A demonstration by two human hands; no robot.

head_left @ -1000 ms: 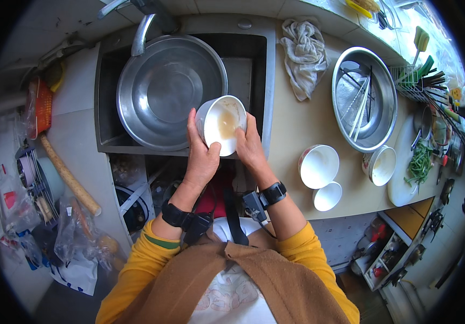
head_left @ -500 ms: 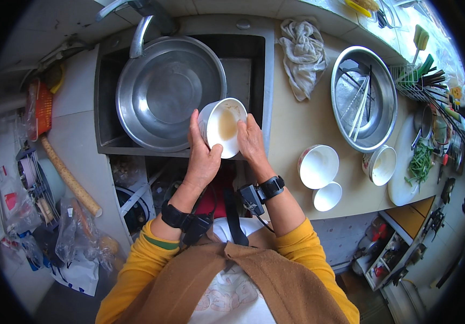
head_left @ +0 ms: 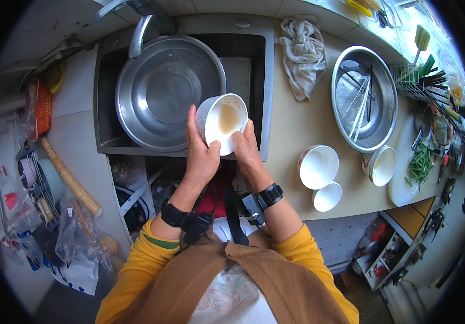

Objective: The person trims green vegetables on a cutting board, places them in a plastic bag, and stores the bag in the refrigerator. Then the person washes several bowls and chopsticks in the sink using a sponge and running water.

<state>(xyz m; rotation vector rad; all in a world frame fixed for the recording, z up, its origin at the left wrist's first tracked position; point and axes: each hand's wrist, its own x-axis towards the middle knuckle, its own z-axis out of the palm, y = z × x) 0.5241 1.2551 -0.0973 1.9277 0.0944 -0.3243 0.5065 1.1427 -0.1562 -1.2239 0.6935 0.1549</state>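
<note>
Both my hands hold a white bowl (head_left: 239, 136) over the front edge of the sink, its mouth tilted toward me. Some cloudy brownish liquid lies inside it. My left hand (head_left: 201, 154) grips the left side with the thumb at the near rim. On the right side, my right hand (head_left: 247, 154) holds on with its thumb over the rim; its other fingers are partly hidden behind the bowl. Just beyond, a large steel basin (head_left: 167, 89) rests in the sink (head_left: 246, 81), under the faucet (head_left: 140, 38).
Right on the counter sit two patterned bowls (head_left: 319, 167) (head_left: 382, 166), a small white bowl (head_left: 327, 196), and a steel basin (head_left: 365, 141) holding chopsticks. A crumpled cloth (head_left: 304, 56) lies behind. Chopped greens (head_left: 420, 162) cover a cutting board. A long root (head_left: 70, 177) lies left.
The bowl has risen slightly in view and turned a little, and the liquid has shifted toward its far side. My right hand has moved slightly down, its thumb now further over the near rim.
</note>
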